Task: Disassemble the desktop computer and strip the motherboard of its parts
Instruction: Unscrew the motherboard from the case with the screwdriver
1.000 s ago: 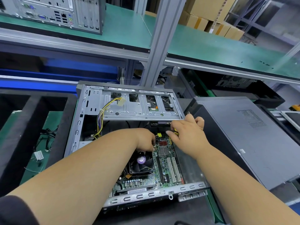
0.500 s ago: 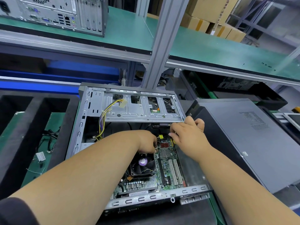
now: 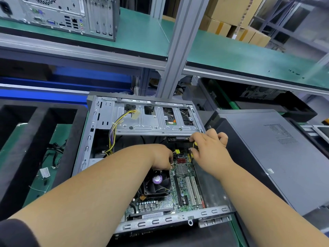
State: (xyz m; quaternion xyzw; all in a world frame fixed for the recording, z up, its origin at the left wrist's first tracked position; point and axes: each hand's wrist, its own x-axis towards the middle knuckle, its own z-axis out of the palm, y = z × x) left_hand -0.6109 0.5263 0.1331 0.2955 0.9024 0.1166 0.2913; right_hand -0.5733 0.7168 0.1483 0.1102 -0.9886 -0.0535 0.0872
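An open grey desktop case (image 3: 83, 143) lies on its side in front of me, with the green motherboard (image 3: 183, 189) inside and a black CPU fan (image 3: 156, 182) on it. My left hand (image 3: 162, 158) reaches in just above the fan, fingers curled down onto the board; what they pinch is hidden. My right hand (image 3: 208, 150) grips a black-and-yellow screwdriver (image 3: 194, 147) held over the board's far right corner, beside a yellow connector (image 3: 177, 151). A silver drive cage (image 3: 153, 122) spans the case's far end, with a yellow-and-black cable bundle (image 3: 114, 132) hanging from it.
A dark grey side panel or second case (image 3: 267, 157) leans at the right. Black foam trays (image 3: 35, 139) sit at the left with loose cables (image 3: 53, 154). Another computer (image 3: 67, 15) stands on the green upper shelf, behind a metal post (image 3: 178, 50). Cardboard boxes (image 3: 231, 18) are stacked behind.
Both hands stay at the same spot on the board. My right hand has lifted slightly, showing more of the screwdriver handle. The view has tilted a little.
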